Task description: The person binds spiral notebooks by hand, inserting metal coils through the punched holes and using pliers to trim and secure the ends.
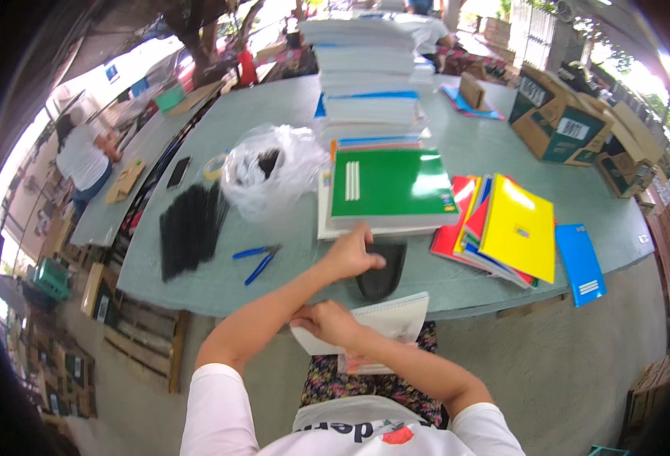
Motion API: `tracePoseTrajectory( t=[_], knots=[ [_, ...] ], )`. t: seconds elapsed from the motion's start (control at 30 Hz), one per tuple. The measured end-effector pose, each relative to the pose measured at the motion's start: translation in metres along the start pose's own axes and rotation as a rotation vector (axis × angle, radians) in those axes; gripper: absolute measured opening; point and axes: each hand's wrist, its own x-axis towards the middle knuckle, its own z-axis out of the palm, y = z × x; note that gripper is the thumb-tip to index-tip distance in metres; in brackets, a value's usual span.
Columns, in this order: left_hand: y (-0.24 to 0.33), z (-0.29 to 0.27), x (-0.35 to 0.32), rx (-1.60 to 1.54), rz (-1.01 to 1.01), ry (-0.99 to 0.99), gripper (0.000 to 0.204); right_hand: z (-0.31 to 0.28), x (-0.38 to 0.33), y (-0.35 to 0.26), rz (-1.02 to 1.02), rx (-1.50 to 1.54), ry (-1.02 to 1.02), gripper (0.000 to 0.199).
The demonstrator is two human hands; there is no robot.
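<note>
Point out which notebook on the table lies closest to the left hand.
The green spiral notebook atop the white stack, just beyond the left hand. The yellow notebook and blue notebook lie farther right.

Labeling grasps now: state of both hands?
Left hand: partly closed, resting on the black object; grip cannot be told.
Right hand: closed on the white notebook.

White spiral notebook [395, 319] tilted over lap; black curved tray [380, 277] flat at table edge
</note>
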Motion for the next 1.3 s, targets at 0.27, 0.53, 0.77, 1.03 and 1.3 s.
tracePoseTrajectory(
  t=[0.27,0.53,0.77,1.03,1.3],
  knots=[
    [0.015,-0.069,-0.187,-0.001,-0.087,0.522,0.036,-0.062,-0.032,0.009,0.236,-0.334,-0.128,0.022],
    [-0.012,-0.035,-0.185,-0.008,-0.153,0.559,0.041,-0.065,-0.070,0.021,0.285,-0.619,0.081,0.020],
    [-0.031,-0.036,-0.187,-0.018,-0.001,0.712,0.044,-0.053,-0.073,0.028,0.218,-0.560,0.179,0.014],
    [-0.046,-0.021,-0.187,0.047,0.154,0.515,0.045,-0.053,-0.062,0.019,0.285,-0.529,0.154,0.016],
    [-0.026,-0.031,-0.169,-0.307,-0.018,0.577,0.040,-0.051,-0.062,0.024,0.292,-0.554,0.146,0.017]
  ],
)
